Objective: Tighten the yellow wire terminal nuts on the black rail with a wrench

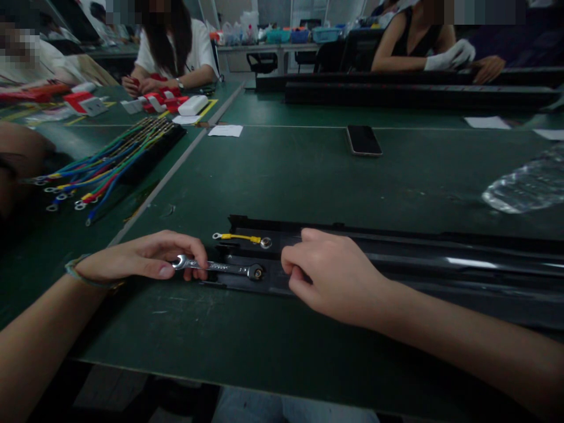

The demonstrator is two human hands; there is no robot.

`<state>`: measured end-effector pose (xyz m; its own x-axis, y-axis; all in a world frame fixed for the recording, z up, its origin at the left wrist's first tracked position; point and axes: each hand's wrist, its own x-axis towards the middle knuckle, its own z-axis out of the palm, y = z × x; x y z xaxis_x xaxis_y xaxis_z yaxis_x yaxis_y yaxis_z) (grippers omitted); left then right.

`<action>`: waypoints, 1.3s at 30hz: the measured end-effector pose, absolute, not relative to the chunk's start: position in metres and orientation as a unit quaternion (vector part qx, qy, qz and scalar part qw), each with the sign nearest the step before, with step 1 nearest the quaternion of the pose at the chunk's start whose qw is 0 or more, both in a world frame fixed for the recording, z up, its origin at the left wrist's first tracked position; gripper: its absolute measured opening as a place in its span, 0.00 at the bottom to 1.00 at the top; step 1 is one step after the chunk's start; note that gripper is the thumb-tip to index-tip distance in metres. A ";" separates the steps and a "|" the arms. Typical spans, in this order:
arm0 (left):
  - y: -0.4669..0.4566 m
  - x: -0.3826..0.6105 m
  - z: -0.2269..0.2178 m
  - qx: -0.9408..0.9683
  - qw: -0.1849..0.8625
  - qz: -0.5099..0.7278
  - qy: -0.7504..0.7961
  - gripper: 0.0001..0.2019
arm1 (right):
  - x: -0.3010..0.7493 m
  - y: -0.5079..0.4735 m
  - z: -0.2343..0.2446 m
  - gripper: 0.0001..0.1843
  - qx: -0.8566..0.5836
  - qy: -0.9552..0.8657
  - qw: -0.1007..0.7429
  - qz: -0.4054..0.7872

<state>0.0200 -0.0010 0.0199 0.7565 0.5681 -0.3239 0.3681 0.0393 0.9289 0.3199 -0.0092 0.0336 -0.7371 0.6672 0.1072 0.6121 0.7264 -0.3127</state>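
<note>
My left hand [147,257] pinches the open end of a silver wrench [220,267], which lies across the left end of a long black rail [396,258]. The wrench's ring end sits on a fastener on the rail. A short yellow wire [240,238] with ring terminals lies on the rail just above the wrench. My right hand [332,273] rests on the rail with fingers curled and pressing on its surface, just right of the wrench's ring end.
A bundle of coloured wires [106,167] lies at the left on the green table [286,176]. A phone [363,140] lies farther back, and a clear plastic bottle [526,188] at the right. Other black rails [414,94] and seated people are at the far side.
</note>
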 end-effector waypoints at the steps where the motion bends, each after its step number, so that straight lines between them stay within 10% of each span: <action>1: -0.001 0.020 0.020 0.688 0.635 0.078 0.341 0.16 | 0.320 -0.009 0.033 0.05 -0.346 -0.923 0.108 0.128; 39: -0.002 0.020 0.022 0.707 0.632 0.089 0.305 0.18 | 0.320 -0.009 0.031 0.05 -0.336 -0.926 0.126 0.122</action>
<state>0.0198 -0.0015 0.0216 0.7984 0.5438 -0.2587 0.3184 -0.0166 0.9478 0.3202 -0.0088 0.0309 -0.7431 0.6519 0.1511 0.5906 0.7451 -0.3098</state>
